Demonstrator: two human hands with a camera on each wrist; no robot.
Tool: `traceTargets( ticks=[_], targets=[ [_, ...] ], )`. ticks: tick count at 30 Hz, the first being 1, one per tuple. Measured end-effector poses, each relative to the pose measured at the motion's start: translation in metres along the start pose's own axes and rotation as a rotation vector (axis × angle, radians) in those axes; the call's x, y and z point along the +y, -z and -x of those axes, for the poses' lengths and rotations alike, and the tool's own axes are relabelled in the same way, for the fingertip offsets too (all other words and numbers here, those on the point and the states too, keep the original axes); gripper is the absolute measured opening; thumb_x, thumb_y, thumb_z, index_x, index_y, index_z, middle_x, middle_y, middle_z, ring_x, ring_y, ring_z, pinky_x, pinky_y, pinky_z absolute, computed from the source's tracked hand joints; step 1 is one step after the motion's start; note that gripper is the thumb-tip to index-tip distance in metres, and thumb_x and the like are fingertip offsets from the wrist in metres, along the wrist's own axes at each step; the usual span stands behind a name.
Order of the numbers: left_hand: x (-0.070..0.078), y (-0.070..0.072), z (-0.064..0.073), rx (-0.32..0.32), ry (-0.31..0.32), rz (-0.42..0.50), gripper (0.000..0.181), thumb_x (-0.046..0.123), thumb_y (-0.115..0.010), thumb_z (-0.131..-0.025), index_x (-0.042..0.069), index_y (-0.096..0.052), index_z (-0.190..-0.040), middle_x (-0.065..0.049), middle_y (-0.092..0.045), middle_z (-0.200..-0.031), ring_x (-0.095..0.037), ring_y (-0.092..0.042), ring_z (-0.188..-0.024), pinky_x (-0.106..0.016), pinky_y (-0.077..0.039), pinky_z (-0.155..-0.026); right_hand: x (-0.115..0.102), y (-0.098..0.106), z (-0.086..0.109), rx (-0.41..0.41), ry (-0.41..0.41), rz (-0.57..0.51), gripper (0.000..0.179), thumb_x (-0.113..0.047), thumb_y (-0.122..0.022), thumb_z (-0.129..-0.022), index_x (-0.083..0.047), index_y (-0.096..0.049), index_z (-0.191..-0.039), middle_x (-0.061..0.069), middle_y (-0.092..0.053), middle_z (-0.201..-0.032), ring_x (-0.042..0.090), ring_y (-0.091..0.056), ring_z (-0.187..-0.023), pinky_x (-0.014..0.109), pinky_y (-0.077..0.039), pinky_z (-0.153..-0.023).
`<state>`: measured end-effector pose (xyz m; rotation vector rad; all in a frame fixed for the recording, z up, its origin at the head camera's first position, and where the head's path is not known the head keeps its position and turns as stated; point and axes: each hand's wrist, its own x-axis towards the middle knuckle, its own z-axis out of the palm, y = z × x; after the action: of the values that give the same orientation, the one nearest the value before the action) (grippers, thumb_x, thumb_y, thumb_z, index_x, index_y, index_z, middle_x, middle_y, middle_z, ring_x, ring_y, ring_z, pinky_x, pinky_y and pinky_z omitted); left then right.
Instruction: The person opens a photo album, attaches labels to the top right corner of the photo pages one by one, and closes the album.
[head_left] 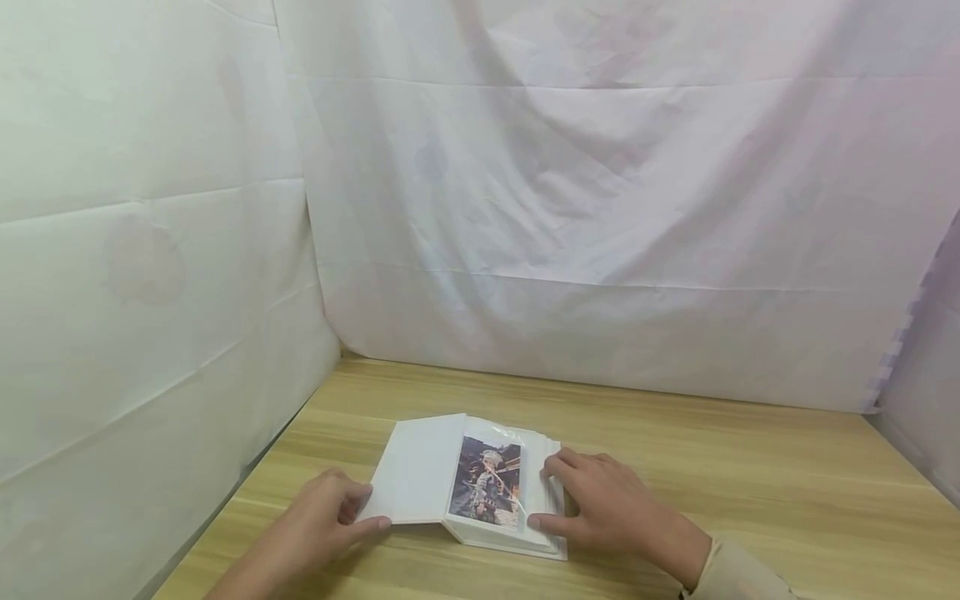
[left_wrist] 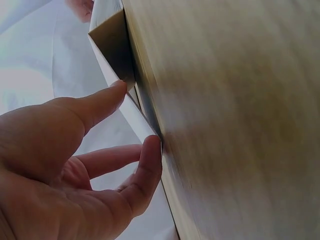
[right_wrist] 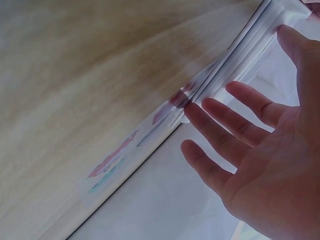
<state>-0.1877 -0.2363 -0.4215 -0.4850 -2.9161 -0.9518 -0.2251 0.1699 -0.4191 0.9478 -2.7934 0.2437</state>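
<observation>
Album (head_left: 480, 483) lies toward tabletop's (head_left: 750, 467) left edge. Left hand (head_left: 326, 510) grips cover (head_left: 417, 467); right hand (head_left: 609, 502), fingers spread, touches pages (head_left: 533, 475). Likely stiff cover, slick pages: hold edges.

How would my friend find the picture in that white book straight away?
On the wooden table, look for the open white album between the left hand and right hand. The photo lies on its right side. It's dark and full of detail, while the cover to its left is plain white.
</observation>
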Motion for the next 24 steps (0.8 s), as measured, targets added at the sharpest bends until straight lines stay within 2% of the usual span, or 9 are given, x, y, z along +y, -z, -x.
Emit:
traceTargets(
  ticks=[5, 9, 12, 16, 17, 19, 24],
  targets=[
    [0.001, 0.000, 0.001, -0.001, -0.007, -0.030, 0.035, 0.038, -0.090, -0.088, 0.023, -0.064, -0.072, 0.003, -0.053, -0.076, -0.008, -0.045, -0.075, -0.021, -0.041, -0.063, -0.001, 0.001, 0.000, 0.002, -0.004, 0.000, 0.062, -0.083, -0.058, -0.095, -0.026, -0.068, -0.120, -0.014, -0.062, -0.102, 0.004, -0.055, -0.080, 0.043, -0.059, -0.082],
    [0.002, 0.000, 0.002, 0.011, 0.003, -0.043, 0.033, 0.037, -0.091, -0.087, 0.022, -0.065, -0.073, 0.003, -0.053, -0.075, -0.007, -0.045, -0.075, -0.021, -0.040, -0.063, -0.001, 0.001, 0.000, 0.003, -0.003, 0.003, 0.062, -0.082, -0.059, -0.095, -0.026, -0.068, -0.120, -0.015, -0.060, -0.099, 0.004, -0.054, -0.079, 0.043, -0.059, -0.082],
    [0.005, -0.001, 0.003, 0.023, 0.045, -0.049, 0.026, 0.037, -0.092, -0.086, 0.016, -0.078, -0.091, 0.003, -0.057, -0.081, -0.007, -0.048, -0.078, -0.021, -0.044, -0.065, -0.001, 0.001, 0.000, 0.000, 0.000, -0.002, 0.062, -0.082, -0.058, -0.095, -0.026, -0.068, -0.120, -0.015, -0.060, -0.099, 0.004, -0.054, -0.080, 0.045, -0.059, -0.084],
    [0.011, 0.000, 0.002, 0.050, 0.121, -0.027, 0.049, 0.042, -0.090, -0.088, 0.009, -0.079, -0.122, 0.004, -0.067, -0.096, -0.008, -0.057, -0.085, -0.022, -0.053, -0.072, 0.000, 0.000, -0.002, -0.001, -0.002, -0.002, 0.063, -0.083, -0.058, -0.095, -0.026, -0.068, -0.120, -0.014, -0.064, -0.102, 0.008, -0.060, -0.085, 0.049, -0.060, -0.090],
    [0.013, 0.000, 0.002, 0.060, 0.131, -0.017, 0.048, 0.043, -0.089, -0.089, 0.010, -0.078, -0.123, 0.003, -0.069, -0.099, -0.008, -0.059, -0.086, -0.022, -0.054, -0.074, 0.000, 0.000, -0.002, 0.001, -0.003, 0.000, 0.063, -0.083, -0.058, -0.094, -0.027, -0.068, -0.120, -0.013, -0.065, -0.103, 0.008, -0.061, -0.087, 0.050, -0.060, -0.092],
    [0.017, 0.001, 0.001, 0.083, 0.120, 0.004, 0.046, 0.043, -0.086, -0.092, 0.011, -0.077, -0.124, 0.002, -0.074, -0.106, -0.008, -0.063, -0.089, -0.024, -0.057, -0.076, 0.000, -0.001, -0.002, 0.008, -0.003, 0.010, 0.063, -0.083, -0.058, -0.094, -0.027, -0.069, -0.120, -0.012, -0.068, -0.105, 0.010, -0.064, -0.088, 0.050, -0.061, -0.093],
    [0.027, 0.002, -0.006, 0.124, 0.032, 0.043, 0.038, 0.040, -0.082, -0.097, 0.011, -0.077, -0.121, -0.002, -0.079, -0.115, -0.013, -0.070, -0.094, -0.025, -0.060, -0.077, 0.001, 0.001, 0.000, 0.028, 0.000, 0.024, 0.065, -0.083, -0.059, -0.094, -0.026, -0.070, -0.122, -0.003, -0.076, -0.117, 0.024, -0.074, -0.100, 0.054, -0.061, -0.095]
  ],
)
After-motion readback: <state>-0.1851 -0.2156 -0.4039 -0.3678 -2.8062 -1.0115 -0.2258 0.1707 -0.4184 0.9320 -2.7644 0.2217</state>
